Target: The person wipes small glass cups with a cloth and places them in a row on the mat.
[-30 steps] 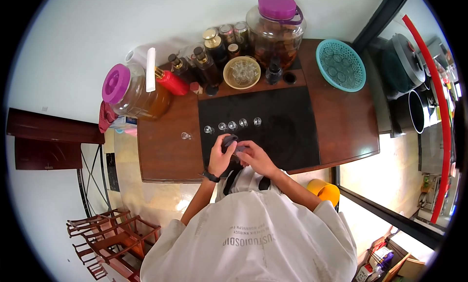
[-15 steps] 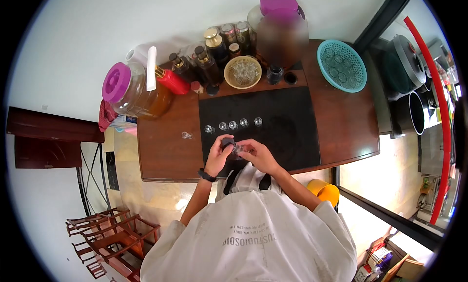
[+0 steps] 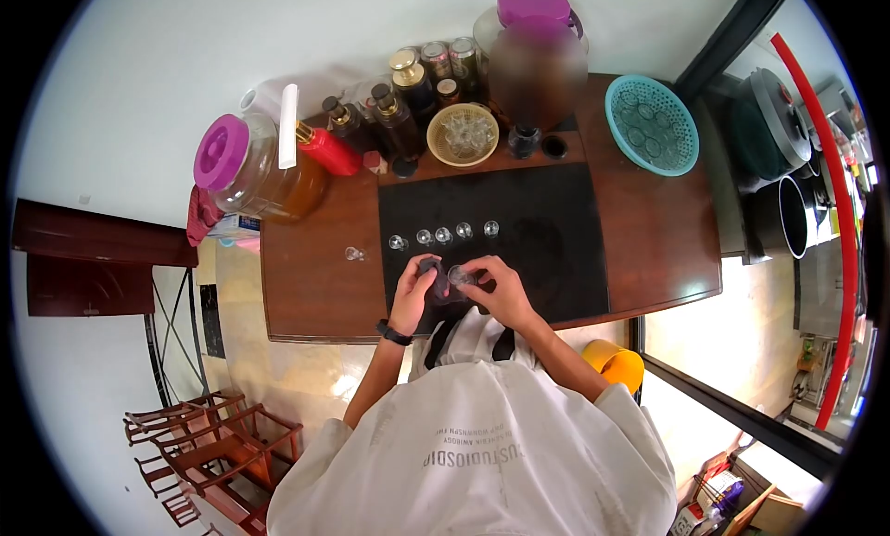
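While the left hand [image 3: 409,296] bunches a dark cloth [image 3: 434,278], the right hand [image 3: 503,297] pinches a small glass [image 3: 457,274] beside it, probably by fingertips for delicacy; beyond both hands, clear glasses [image 3: 444,234] on the black mat [image 3: 547,230] seem lined up for easy reach.

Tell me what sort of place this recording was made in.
Probably a home or small shop's side room: big purple-lidded jars and pump bottles line a wooden table, with stacked wooden chairs nearby and large pots beyond.
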Demonstrator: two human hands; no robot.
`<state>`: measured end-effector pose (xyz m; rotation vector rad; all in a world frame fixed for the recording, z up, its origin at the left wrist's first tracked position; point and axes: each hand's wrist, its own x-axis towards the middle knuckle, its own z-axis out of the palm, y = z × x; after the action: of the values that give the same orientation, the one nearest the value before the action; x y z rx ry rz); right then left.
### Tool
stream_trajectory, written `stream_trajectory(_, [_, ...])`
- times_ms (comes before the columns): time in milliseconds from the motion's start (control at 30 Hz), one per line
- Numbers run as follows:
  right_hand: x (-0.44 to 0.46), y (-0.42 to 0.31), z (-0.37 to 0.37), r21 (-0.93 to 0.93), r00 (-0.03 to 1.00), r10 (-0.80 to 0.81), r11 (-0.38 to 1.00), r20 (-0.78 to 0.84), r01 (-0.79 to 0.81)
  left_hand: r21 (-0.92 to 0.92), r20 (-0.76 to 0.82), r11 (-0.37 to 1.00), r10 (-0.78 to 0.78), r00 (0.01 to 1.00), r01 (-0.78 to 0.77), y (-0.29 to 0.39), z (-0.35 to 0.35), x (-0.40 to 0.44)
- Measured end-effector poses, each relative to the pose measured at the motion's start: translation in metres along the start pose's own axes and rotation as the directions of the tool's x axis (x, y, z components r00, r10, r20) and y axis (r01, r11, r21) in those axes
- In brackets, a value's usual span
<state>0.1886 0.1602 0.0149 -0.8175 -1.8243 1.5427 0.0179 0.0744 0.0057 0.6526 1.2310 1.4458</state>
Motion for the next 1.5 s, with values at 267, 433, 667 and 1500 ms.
stream_trajectory(267, [0.0,-0.003,-0.001,0.017,1.0,-0.017,1.0,0.016,0.016,-0.142,-0.019,0.99,-0.013,1.0,0.011,0.001,-0.003,0.002])
stream_trajectory(433, [0.0,-0.01,-0.004,0.024,0.99,0.065,0.997,0.123,-0.068,0.094,0.103,0.993,-0.077,0.992,0.067,0.02,-0.002,-0.001])
stream_trajectory(667, [-0.002,-0.008,-0.008,-0.238,0.947,-0.252,0.925,0.197,0.296,0.349,0.349,0.935,-0.189,0.918,0.06,0.02,-0.013,0.006])
stream_trajectory(1500, [-0.002,-0.009,-0.003,0.238,0.986,-0.026,0.971,0.165,-0.014,0.191,0.194,0.978,-0.118,0.974,0.081,0.051,-0.006,-0.008])
